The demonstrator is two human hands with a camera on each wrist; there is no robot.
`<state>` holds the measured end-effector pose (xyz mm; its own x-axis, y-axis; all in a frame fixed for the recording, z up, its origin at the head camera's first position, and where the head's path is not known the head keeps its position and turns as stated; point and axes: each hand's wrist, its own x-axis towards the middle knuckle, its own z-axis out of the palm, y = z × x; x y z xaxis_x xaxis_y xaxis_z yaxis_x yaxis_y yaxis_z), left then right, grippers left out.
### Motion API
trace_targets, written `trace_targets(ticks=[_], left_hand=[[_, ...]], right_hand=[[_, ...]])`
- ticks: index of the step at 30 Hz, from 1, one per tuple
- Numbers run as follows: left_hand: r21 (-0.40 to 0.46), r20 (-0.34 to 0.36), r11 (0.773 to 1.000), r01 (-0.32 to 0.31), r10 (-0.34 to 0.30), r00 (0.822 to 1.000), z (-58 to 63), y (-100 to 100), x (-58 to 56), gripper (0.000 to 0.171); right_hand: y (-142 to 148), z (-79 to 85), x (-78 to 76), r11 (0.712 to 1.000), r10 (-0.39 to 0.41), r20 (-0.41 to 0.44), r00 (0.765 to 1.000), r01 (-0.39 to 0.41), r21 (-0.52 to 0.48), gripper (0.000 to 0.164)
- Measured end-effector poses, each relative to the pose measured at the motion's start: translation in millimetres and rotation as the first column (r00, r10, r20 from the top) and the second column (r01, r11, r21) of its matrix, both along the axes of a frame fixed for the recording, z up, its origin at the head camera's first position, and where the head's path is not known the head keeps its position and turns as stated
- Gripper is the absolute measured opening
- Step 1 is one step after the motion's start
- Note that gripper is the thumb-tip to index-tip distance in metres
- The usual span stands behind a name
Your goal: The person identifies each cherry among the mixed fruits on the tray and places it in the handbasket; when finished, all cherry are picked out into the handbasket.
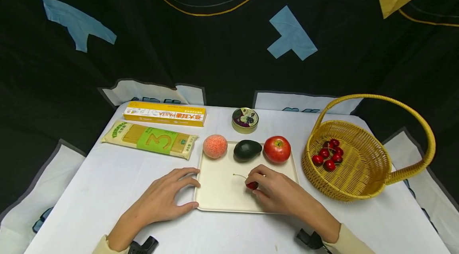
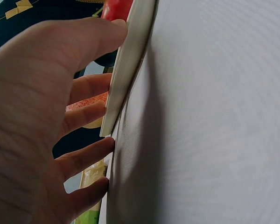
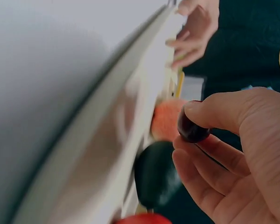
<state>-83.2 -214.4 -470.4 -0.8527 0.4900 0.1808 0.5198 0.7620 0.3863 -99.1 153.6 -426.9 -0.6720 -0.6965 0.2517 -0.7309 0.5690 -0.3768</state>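
Observation:
Between thumb and fingers my right hand (image 1: 277, 190) pinches a dark red cherry (image 3: 192, 126), its thin green stem pointing left over the cream tray (image 1: 218, 196). My left hand (image 1: 163, 194) is spread at the tray's left edge, the fingertips touching or very near the rim, and it holds nothing. Along the tray's far side sit a rough pinkish-orange peach-like ball (image 1: 215, 146), a dark green avocado (image 1: 247, 150) and a red apple (image 1: 277, 149). Several cherries (image 1: 329, 165) lie inside the yellow wicker basket (image 1: 363, 158), right of the tray.
A yellow-and-white pasta box (image 1: 165, 113) and a bag of noodles (image 1: 150, 138) with a green label lie at the back left. Behind the avocado stands a round tin (image 1: 245, 120). The basket's tall handle (image 1: 412, 112) arches up at the right. Black cloth hangs behind the white table.

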Motion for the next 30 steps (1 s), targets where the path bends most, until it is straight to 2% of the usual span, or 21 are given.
trace_targets(ticks=[8,12,16,23,30], left_hand=[[0.002,0.007,1.000,-0.005,0.005,1.000,0.0,0,0.5,0.037],[0.003,-0.001,1.000,-0.003,0.003,1.000,-0.1,-1,0.9,0.037],[0.002,-0.002,1.000,-0.004,0.004,1.000,-0.8,-1,1.3,0.037],[0.009,0.001,1.000,0.001,-0.001,1.000,-1.7,-1,1.5,0.037],[0.009,-0.006,1.000,0.003,-0.003,1.000,-0.2,0,0.5,0.037]], right_hand=[[28,14.2,-4.4,0.991,-0.128,-0.054,0.990,0.126,-0.035,0.041],[44,17.5,-7.3,0.984,-0.160,-0.099,0.982,0.151,-0.094,0.049],[60,19.7,-8.9,0.976,-0.188,-0.148,0.971,0.168,-0.140,0.048],[89,27.0,-6.4,0.944,-0.321,-0.194,0.927,0.298,-0.139,0.043],[119,34.0,-3.2,0.884,-0.467,-0.169,0.868,0.454,-0.110,0.049]])
